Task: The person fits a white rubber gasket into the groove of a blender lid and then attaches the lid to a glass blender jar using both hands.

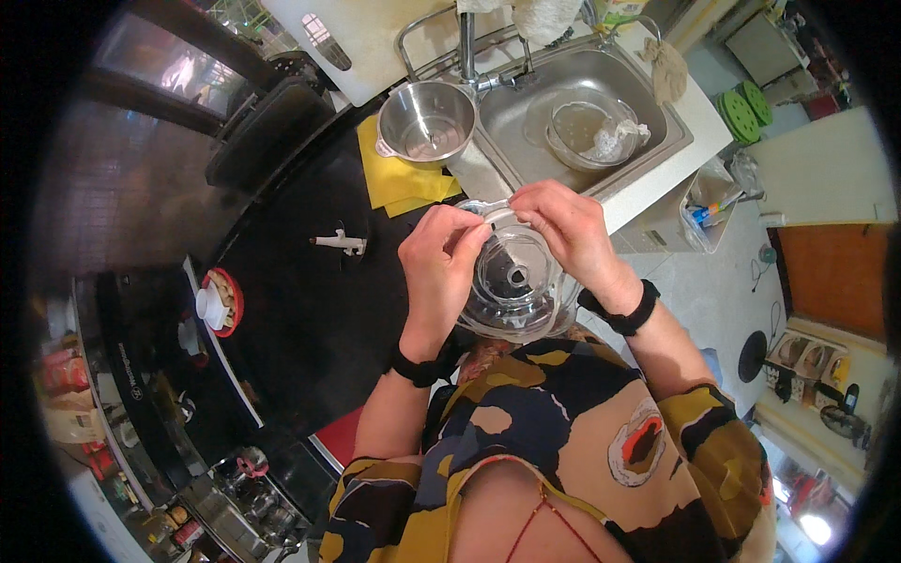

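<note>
In front of my chest is a round clear plastic food-processor-like part [519, 310], with a small dark hole at its middle. A pale curved strip [499, 215], perhaps a sealing ring, runs along its far edge. The thumb and fingers of my left hand [443, 257] pinch the strip's left end. My right hand [571, 229] pinches near its right end, the wrist close to the clear part's side. What supports the clear part from below is hidden. On the black counter to the left lies a white plastic piece with a blade [343, 243].
A steel bowl [427, 123] stands partly on a yellow cloth [405, 172]. In the sink [507, 105] sits a clear bowl [563, 144] with cloudy water and a whitish thing. A red dish [239, 299] is at the left. The white counter edge [711, 141] borders the floor.
</note>
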The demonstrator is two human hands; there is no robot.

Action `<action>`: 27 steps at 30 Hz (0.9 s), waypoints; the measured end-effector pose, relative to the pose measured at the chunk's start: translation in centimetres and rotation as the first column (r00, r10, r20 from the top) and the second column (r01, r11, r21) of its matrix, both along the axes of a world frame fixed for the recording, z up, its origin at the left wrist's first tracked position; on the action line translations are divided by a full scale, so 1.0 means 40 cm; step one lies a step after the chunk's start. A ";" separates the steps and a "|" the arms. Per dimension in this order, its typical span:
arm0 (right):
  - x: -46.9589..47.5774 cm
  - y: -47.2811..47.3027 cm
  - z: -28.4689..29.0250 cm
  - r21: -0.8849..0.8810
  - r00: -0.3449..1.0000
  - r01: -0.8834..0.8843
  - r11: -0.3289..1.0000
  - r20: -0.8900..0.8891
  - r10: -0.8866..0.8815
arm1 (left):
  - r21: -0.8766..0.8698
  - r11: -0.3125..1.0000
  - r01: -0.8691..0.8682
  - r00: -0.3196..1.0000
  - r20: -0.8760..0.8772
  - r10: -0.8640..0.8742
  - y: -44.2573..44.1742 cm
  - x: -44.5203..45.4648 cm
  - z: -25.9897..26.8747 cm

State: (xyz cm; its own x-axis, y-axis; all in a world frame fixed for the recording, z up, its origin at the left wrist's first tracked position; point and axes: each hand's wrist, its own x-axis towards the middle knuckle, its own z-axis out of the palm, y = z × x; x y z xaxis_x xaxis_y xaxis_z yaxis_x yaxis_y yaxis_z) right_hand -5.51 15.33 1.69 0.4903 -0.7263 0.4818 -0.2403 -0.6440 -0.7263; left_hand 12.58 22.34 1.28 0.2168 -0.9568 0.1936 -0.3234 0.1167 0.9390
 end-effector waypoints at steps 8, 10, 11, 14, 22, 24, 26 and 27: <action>0.007 0.002 0.006 -0.054 0.996 0.003 0.999 -0.094 -0.008 | 0.031 0.998 -0.060 0.995 0.086 0.057 -0.003 -0.006 0.042; 0.012 0.000 0.004 -0.054 0.995 0.011 0.998 -0.094 -0.016 | -0.105 0.990 -0.097 0.910 0.394 0.131 -0.004 -0.010 0.074; 0.014 -0.002 0.006 -0.070 0.995 0.005 0.998 -0.096 -0.012 | -0.243 0.966 -0.085 0.728 0.647 0.226 -0.006 -0.012 0.081; 0.024 0.000 0.007 -0.098 0.994 -0.015 0.995 -0.113 0.004 | -0.282 0.959 -0.005 0.723 0.661 0.199 -0.013 -0.004 0.072; 0.041 -0.009 0.004 -0.099 0.994 -0.032 0.995 -0.108 0.021 | -0.296 0.952 0.085 0.654 0.737 0.171 -0.028 0.000 0.046; 0.041 -0.011 0.004 -0.083 0.989 -0.068 0.994 -0.135 0.056 | -0.271 0.957 0.099 0.647 0.748 0.145 -0.034 0.002 0.051; 0.039 -0.017 0.004 -0.077 0.988 -0.086 0.993 -0.136 0.075 | -0.247 0.962 0.113 0.640 0.759 0.120 -0.041 0.009 0.052; 0.039 -0.018 0.004 -0.071 0.986 -0.107 0.992 -0.139 0.096 | -0.232 0.961 0.148 0.657 0.750 0.079 -0.045 0.015 0.049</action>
State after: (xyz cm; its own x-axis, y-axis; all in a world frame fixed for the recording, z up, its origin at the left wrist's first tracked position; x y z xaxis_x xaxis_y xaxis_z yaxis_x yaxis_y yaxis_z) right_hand -3.97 14.59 1.86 0.6240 -0.6322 0.4593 -0.2636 -0.7236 -0.6379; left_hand 13.19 20.55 3.26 -0.1429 -0.8516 0.5044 -0.8894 0.3340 0.3120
